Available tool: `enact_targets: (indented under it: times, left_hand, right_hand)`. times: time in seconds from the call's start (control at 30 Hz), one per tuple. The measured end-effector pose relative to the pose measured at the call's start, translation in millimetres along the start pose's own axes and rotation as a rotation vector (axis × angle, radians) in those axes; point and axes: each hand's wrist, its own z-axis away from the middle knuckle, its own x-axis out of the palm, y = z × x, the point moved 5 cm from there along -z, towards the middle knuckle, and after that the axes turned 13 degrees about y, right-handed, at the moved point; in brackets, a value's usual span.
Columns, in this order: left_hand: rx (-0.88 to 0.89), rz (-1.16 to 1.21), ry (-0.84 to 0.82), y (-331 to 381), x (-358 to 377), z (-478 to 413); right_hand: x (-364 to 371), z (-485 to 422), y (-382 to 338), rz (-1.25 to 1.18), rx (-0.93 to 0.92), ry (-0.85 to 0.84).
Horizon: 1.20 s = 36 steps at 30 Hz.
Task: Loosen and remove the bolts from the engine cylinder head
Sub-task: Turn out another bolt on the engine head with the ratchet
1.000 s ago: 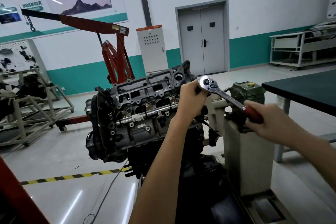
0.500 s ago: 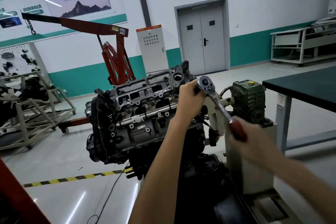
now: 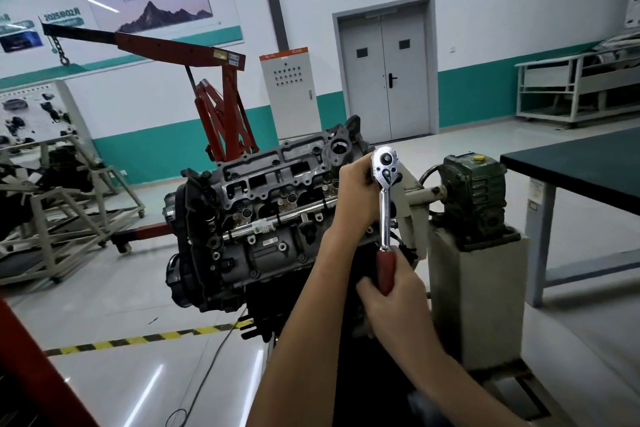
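The engine cylinder head [image 3: 270, 191] sits tilted on a stand at centre, its open top showing several bolt holes and a silver rail. A chrome ratchet wrench [image 3: 385, 184] with a red handle stands against the head's right end, its round head up and its handle pointing down. My left hand [image 3: 353, 191] is curled round the wrench just behind the ratchet head; the socket and bolt are hidden behind it. My right hand [image 3: 394, 298] grips the red handle below.
A grey stand column [image 3: 481, 305] carrying a green gearbox [image 3: 474, 194] stands right of the engine. A dark-topped table [image 3: 581, 166] is at the right. A red engine crane [image 3: 221, 107] is behind, metal racks [image 3: 52, 218] at the left, and yellow-black floor tape [image 3: 149, 338].
My right hand has swung the wrench handle from pointing right to pointing straight down. My left hand has stayed at the ratchet head.
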Motion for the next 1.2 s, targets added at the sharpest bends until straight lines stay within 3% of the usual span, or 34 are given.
enact_targets:
  times: [0.2,0.3,0.37,0.5,0.6,0.7,0.83,0.97,1.07,1.2]
  left_hand:
    - [-0.024,-0.043,-0.061,4,3,-1]
    - [-0.016,-0.027,-0.037,4,2,-2]
    - [-0.024,-0.017,-0.035,2,2,-1]
    - [-0.013,-0.015,0.004,-1,3,-2]
    - [0.000,0.003,0.002,-2,3,-2]
    - [-0.013,0.009,-0.001,-5,1,-1]
    - [-0.049,-0.015,-0.027,-1,3,-2]
    - [-0.041,0.008,-0.007,-1,0,-2]
    - [-0.046,0.005,-0.007,-3,1,-1]
    - [-0.012,0.029,0.014,-1,1,-1]
  right_hand:
    - [-91,-74,-26,0.547,-0.375,-0.298]
    - [-104,-94,-41,0.649,-0.530,-0.277]
    - [-92,-80,-27,0.601,-0.410,-0.226]
    - [-41,-22,-4,0.233,-0.148,0.013]
    - [-1,-1,-4,-0.024,-0.025,0.006]
    - [-20,-12,-5,0.115,-0.094,-0.047]
    - [-83,-63,-23,0.498,-0.338,-0.281]
    - [-102,-95,-44,0.695,-0.559,-0.269]
    - [-84,-65,-18,0.550,-0.333,-0.159]
    - [-24,-9,-2,0.147,-0.064,0.030]
